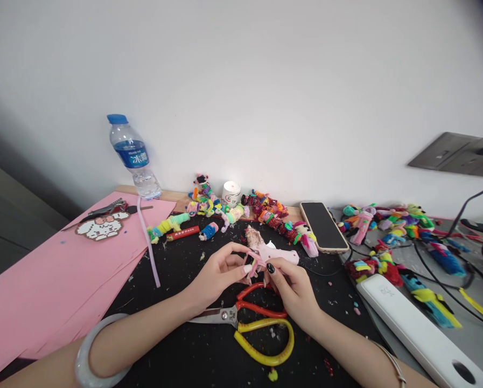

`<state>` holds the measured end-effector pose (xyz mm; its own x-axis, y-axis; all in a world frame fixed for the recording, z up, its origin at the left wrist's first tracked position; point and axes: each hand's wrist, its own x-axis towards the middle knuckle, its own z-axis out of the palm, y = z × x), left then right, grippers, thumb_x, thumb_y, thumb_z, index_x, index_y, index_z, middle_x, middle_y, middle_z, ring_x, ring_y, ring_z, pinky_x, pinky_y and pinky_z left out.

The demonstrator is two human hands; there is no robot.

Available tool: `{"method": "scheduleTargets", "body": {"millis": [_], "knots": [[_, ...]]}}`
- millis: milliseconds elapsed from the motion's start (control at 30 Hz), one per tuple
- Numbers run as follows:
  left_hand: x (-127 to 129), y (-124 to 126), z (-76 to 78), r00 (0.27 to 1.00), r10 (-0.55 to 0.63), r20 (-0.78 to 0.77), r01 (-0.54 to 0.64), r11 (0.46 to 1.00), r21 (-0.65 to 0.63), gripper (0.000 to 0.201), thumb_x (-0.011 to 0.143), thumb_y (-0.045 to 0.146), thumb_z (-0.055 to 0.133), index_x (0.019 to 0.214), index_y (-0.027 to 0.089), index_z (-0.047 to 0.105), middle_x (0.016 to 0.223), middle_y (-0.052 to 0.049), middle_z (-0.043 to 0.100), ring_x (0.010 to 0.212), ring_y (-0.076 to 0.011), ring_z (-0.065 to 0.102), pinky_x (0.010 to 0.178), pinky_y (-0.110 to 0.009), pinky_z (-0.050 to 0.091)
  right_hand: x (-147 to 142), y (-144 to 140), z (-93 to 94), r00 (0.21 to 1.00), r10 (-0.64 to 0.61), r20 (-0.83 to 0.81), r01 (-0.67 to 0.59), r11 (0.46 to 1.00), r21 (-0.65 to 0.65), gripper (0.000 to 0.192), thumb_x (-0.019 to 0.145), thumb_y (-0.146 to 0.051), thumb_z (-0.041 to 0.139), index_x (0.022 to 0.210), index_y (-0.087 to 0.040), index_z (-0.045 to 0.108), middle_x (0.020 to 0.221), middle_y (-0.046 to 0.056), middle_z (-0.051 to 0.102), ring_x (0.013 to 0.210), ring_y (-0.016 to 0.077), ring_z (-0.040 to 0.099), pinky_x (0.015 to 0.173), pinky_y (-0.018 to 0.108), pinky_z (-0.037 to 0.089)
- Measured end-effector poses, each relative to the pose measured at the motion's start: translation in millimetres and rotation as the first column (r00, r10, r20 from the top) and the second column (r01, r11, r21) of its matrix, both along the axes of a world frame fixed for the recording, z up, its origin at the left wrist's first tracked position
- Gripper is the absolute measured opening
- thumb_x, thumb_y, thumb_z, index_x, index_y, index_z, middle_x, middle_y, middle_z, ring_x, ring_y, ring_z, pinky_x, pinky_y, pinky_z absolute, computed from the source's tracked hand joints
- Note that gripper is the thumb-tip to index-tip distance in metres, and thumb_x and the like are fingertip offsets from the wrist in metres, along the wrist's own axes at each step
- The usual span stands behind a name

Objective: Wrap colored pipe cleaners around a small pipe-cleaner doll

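Black bench [193, 355] against white wall [265, 81]; your left hand [217, 275] and right hand [293, 288] pinch a pink pipe cleaner [256, 262] above scissors [245, 318].

A plain white wall [265, 81] rises behind the black-topped table [193, 355], with a grey wall socket [455, 153] at right.

1. I see a small pink fuzzy pipe-cleaner piece [254, 264], bent and looped, held above the black mat.
2. It sits pinched between both hands' fingertips, over the scissors.
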<state>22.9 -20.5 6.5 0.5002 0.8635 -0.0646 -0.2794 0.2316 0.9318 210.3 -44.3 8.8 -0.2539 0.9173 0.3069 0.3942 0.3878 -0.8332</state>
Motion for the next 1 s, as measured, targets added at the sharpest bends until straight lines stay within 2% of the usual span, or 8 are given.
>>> {"method": "scheduleTargets", "body": {"millis": [467,800,1000], "knots": [[0.9,-1.7,1.0,1.0,-0.003,-0.005,0.003,0.999,0.035,0.028,0.076,0.026,0.065,0.099,0.016,0.052,0.084,-0.006,0.066,0.078,-0.0173,0.061,0.072,-0.032,0.048,-0.1,0.8,-3.5,0.999,0.032,-0.01,-0.033,0.999,-0.018,0.026,0.094,-0.028,0.04,0.077,-0.018,0.057,0.06,-0.001,0.053,0.052,0.011,0.048,0.049,0.021,0.037],[1.2,-1.0,0.5,1.0,0.015,-0.01,-0.014,0.999,0.044,0.028,0.076,0.029,0.064,0.1,0.018,0.053,0.088,-0.005,0.066,0.081,-0.0181,0.061,0.073,-0.032,0.048,-0.5,1.5,-2.9,1.0,0.026,0.015,-0.025,1.0,-0.012,0.03,0.094,-0.028,0.04,0.069,-0.019,0.054,0.059,-0.002,0.052,0.052,0.0115,0.048,0.05,0.021,0.036],[2.5,-0.7,-0.8,1.0,0.031,0.006,-0.031,0.999,0.034,0.03,0.078,0.026,0.063,0.104,0.019,0.051,0.087,-0.004,0.065,0.077,-0.014,0.06,0.073,-0.03,0.047,-0.2,1.8,-2.3,1.0,0.019,0.004,-0.019,0.999,-0.037,0.031,0.094,-0.03,0.039,0.07,-0.018,0.054,0.06,-0.002,0.052,0.052,0.011,0.045,0.05,0.022,0.035]]}}
